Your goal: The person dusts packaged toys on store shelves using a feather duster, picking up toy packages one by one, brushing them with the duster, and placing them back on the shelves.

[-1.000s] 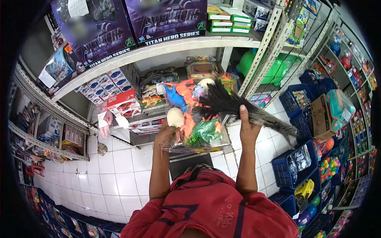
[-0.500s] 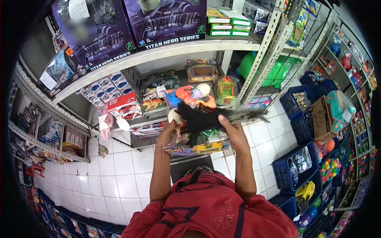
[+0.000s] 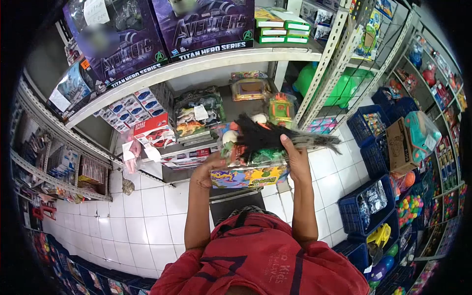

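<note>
My left hand [image 3: 206,169] is closed around the left end of a clear-topped toy dinosaur pack [image 3: 250,179], whose colourful printed side faces me. On the opposite end, my right hand [image 3: 297,160] grips the pack, its thumb pressed on a black feather duster [image 3: 258,140]. The duster lies across the pack's top, and its grey, fluffy end [image 3: 319,141] sticks out to the right. White egg shapes and green and orange pieces show around the feathers; the rest of the contents is covered. Most of my fingers are hidden behind the pack.
Ahead, a lower shelf holds bagged dinosaur figures [image 3: 194,115], a red spray car box [image 3: 155,130] and an orange-green toy pack [image 3: 281,109]. Large purple boxes [image 3: 211,27] stand on the shelf above. Blue crates [image 3: 366,201] line the right side.
The pack has tipped so more of its printed side faces me, and less of its top shows. The duster has shifted slightly right along with my hands.
</note>
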`<act>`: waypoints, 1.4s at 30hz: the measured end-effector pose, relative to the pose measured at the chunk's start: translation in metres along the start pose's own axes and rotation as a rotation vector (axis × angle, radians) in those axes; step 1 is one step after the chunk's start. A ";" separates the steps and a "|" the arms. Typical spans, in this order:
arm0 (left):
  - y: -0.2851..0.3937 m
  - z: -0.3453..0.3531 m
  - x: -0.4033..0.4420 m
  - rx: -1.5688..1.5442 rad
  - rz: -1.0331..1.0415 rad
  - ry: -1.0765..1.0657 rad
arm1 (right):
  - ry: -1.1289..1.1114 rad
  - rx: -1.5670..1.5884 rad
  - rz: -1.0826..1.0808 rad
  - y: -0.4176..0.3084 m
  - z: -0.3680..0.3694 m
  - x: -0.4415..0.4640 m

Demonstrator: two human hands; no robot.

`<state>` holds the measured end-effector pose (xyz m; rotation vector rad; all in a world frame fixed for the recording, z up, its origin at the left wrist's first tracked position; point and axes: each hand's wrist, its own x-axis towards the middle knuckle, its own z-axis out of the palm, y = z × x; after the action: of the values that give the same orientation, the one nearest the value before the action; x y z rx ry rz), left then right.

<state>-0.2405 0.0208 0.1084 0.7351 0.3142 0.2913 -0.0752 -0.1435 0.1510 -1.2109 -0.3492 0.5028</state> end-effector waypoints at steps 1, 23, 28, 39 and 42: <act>0.003 0.003 0.001 -0.021 -0.019 -0.009 | -0.008 -0.013 -0.009 0.002 -0.001 0.001; 0.000 0.010 0.018 -0.198 0.065 -0.060 | 0.238 -0.613 -0.431 -0.014 -0.025 0.001; -0.007 0.000 0.027 -0.044 0.079 0.079 | 0.103 -0.898 -0.604 -0.006 0.004 -0.019; -0.007 0.000 0.027 -0.124 0.076 0.123 | 0.090 -1.160 -0.800 -0.004 0.002 -0.014; -0.008 -0.004 0.031 -0.076 0.099 0.133 | -0.055 -1.066 -0.723 -0.004 0.028 -0.030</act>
<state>-0.2122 0.0284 0.0944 0.6587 0.3907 0.4450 -0.1141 -0.1383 0.1640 -1.9414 -1.1372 -0.3576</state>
